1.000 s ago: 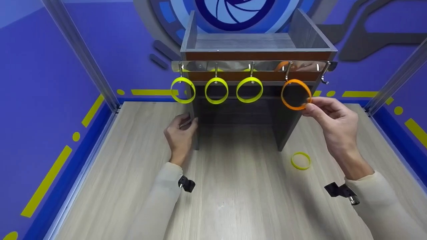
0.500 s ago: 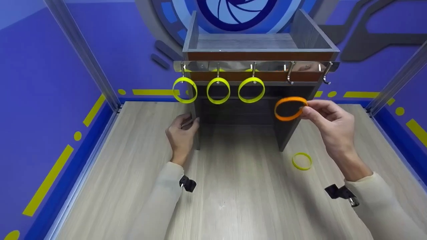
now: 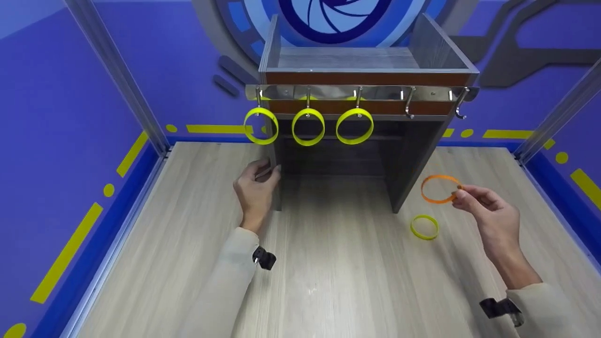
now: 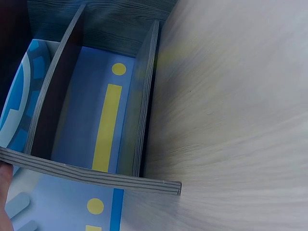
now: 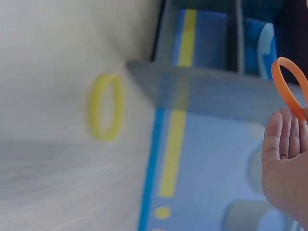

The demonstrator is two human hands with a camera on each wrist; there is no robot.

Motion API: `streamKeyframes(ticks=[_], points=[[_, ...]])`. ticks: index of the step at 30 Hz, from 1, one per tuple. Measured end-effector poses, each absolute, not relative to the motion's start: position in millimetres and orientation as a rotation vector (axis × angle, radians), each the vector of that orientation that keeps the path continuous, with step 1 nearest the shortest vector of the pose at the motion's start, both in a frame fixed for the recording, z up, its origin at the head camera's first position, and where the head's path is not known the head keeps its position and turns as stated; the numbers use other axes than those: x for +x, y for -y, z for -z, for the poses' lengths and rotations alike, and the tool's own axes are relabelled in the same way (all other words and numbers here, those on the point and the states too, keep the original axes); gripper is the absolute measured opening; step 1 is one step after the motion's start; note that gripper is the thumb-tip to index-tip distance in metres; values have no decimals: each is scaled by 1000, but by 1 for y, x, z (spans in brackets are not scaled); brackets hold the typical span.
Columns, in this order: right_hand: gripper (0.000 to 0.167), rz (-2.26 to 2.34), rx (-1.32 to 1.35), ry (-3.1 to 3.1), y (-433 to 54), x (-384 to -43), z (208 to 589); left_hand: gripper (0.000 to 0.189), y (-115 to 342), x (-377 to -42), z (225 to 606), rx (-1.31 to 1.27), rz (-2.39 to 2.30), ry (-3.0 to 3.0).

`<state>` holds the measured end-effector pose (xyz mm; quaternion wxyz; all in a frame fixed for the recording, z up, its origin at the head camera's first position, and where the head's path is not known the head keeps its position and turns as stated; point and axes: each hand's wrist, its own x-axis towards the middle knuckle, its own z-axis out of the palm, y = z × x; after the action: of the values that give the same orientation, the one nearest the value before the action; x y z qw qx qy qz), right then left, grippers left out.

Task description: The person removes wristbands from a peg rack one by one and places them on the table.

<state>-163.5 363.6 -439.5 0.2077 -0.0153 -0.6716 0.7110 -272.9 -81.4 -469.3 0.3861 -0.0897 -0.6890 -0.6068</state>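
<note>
An orange wristband [image 3: 441, 189] is pinched by its right edge between the thumb and fingers of my right hand [image 3: 493, 216], above the table to the right of the grey shelf [image 3: 408, 159]. The right wrist view has the same wristband [image 5: 288, 91] at its right edge. Below it a yellow wristband [image 3: 424, 227] lies on the table. Yellow wristbands hang from the three left hooks: left [image 3: 260, 141], middle [image 3: 308, 142] and right [image 3: 355, 141]. My left hand [image 3: 255, 188] holds the front edge of the shelf's left side panel; some of its fingers are hidden.
A metal hook rail [image 3: 385, 92] runs across the shelf's front. Its two right hooks, the inner hook [image 3: 409, 103] and the end hook [image 3: 460, 103], hold nothing. Blue printed walls [image 3: 117, 94] enclose the wooden table [image 3: 328, 263] at the back and sides.
The orange wristband has come off the fourth hook in my right hand, moving down and then right toward the table. My left hand stays at the side panel.
</note>
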Motion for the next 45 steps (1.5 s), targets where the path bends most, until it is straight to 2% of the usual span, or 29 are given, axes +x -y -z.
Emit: streamKeyframes(ticks=[9, 25, 36, 45], points=[[22, -2093, -179, 1830, -405, -154, 478, 21, 84, -270, 471, -212, 1560, 1758], [9, -2183, -298, 1932, -443, -146, 514, 21, 83, -271, 471, -224, 1526, 1745], [9, -2113, -500, 2125, -454, -149, 524, 21, 82, -273, 472, -241, 1545, 1731], [21, -1910, -499, 2380, -457, -150, 525, 19, 81, -274, 470, -231, 1501, 1761]])
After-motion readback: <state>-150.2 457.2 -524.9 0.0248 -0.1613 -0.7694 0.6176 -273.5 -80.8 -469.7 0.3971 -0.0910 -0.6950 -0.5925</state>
